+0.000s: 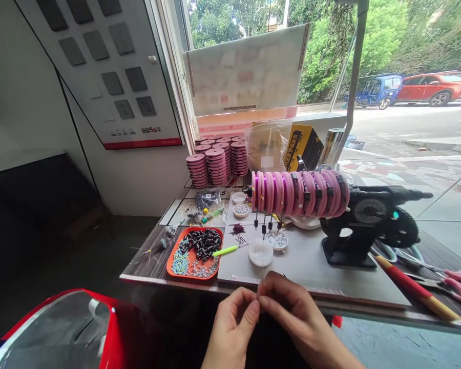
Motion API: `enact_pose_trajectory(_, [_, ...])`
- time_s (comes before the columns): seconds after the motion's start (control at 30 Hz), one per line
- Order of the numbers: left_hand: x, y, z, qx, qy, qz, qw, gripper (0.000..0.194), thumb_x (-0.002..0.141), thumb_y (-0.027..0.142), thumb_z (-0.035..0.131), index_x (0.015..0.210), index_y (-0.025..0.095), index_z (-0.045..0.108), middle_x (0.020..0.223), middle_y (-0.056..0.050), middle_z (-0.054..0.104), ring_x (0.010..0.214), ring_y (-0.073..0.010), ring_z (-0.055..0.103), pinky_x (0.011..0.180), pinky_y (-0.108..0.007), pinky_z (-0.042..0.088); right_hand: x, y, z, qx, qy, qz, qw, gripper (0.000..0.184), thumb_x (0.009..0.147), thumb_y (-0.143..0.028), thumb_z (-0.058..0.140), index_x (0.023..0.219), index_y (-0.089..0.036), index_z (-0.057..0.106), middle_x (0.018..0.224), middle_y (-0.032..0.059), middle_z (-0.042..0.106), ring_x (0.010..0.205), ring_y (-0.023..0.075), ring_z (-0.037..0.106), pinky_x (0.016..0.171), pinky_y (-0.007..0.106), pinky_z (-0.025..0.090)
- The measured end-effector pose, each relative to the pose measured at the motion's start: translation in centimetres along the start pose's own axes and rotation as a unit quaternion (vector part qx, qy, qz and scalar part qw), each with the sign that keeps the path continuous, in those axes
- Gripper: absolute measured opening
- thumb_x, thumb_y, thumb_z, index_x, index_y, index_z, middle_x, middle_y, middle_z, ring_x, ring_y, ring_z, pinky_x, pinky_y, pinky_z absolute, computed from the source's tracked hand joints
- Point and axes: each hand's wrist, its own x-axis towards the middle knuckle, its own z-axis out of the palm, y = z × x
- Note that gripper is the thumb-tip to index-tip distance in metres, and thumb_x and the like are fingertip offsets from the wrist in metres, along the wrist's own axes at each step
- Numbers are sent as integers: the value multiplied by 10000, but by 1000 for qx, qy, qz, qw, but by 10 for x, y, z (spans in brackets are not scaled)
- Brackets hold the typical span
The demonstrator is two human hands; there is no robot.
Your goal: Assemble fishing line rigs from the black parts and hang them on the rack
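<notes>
My left hand (234, 323) and my right hand (292, 307) meet at the fingertips just off the table's front edge, both closed in a pinch. A thin fishing line (263, 271) drops towards them from above; its end is hidden between my fingers. Just beyond them lies a white round pad (260, 253). Over it, black floats (264, 229) hang from pink foam spools (278, 193) lined up on the shaft of a black winding machine (369, 210). Left of the pad are a yellow-green handled tool (226, 251) and short dark pins (238, 229).
An orange tray (169, 264) holds black swivel-like parts and small tubes. White bead dishes (241, 210) stand behind. Stacked pink spools (216, 166) fill the back. Scissors (459, 287) and a red-yellow handle (418, 287) lie right. A red bag (117, 328) stands lower left.
</notes>
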Motion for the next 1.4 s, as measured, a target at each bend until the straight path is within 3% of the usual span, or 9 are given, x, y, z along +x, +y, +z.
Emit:
enact_pose_trajectory(0.23, [1, -3, -4, -150, -51, -52, 986, 283, 580, 377, 815, 561, 145, 653, 538, 27, 522, 579, -106, 417, 607, -216, 343, -3, -7, 2, 153, -56, 77, 984, 319, 770, -465, 637, 688, -176, 530, 626, -27, 472, 625, 118, 407, 612, 231, 318])
enact_pose_trajectory(0.4, [-1, 0, 1, -209, -44, -58, 975, 219, 564, 309, 834, 552, 147, 688, 548, 4, 598, 605, -120, 495, 655, -231, 384, -3, 1, 5, 207, -49, 117, 970, 294, 754, -446, 664, 725, -174, 555, 633, -36, 444, 618, 105, 356, 597, 214, 286])
enact_pose_trajectory(0.53, [-1, -4, 5, -203, -13, -31, 979, 222, 568, 308, 831, 534, 142, 688, 508, 7, 593, 573, -111, 490, 636, -220, 396, -4, 4, 6, 178, -34, 114, 977, 336, 735, -491, 670, 714, -177, 551, 618, -45, 421, 598, 102, 327, 570, 214, 267])
enact_pose_trajectory(0.7, [-2, -11, 5, -266, 21, -79, 960, 210, 533, 290, 851, 559, 135, 712, 495, 20, 567, 541, -81, 482, 600, -183, 407, -6, 3, 5, 153, -8, 118, 981, 367, 723, -522, 668, 811, -171, 609, 657, -28, 482, 610, 109, 372, 586, 225, 303])
enact_pose_trajectory(1.0, [-3, -12, 8, -341, 29, -122, 932, 173, 513, 218, 862, 582, 149, 719, 513, 11, 628, 538, -81, 551, 580, -172, 445, -3, 5, 9, 177, -3, 121, 977, 352, 725, -510, 675, 800, -171, 615, 671, -20, 529, 607, 108, 436, 598, 225, 351])
enact_pose_trajectory(1.23, [-8, -10, 10, -302, 51, -57, 950, 166, 536, 276, 850, 603, 180, 732, 515, 34, 574, 551, -78, 499, 599, -160, 430, -1, 3, 13, 120, -3, 78, 990, 339, 759, -495, 641, 741, -161, 589, 644, -23, 496, 620, 113, 429, 598, 227, 354])
enact_pose_trajectory(1.4, [-15, -3, 15, -311, 49, -9, 949, 175, 530, 297, 850, 565, 189, 717, 545, 24, 608, 592, -99, 522, 637, -184, 438, -7, -11, 16, 48, 5, 17, 999, 305, 794, -463, 608, 735, -165, 593, 695, 6, 552, 674, 139, 491, 639, 241, 397])
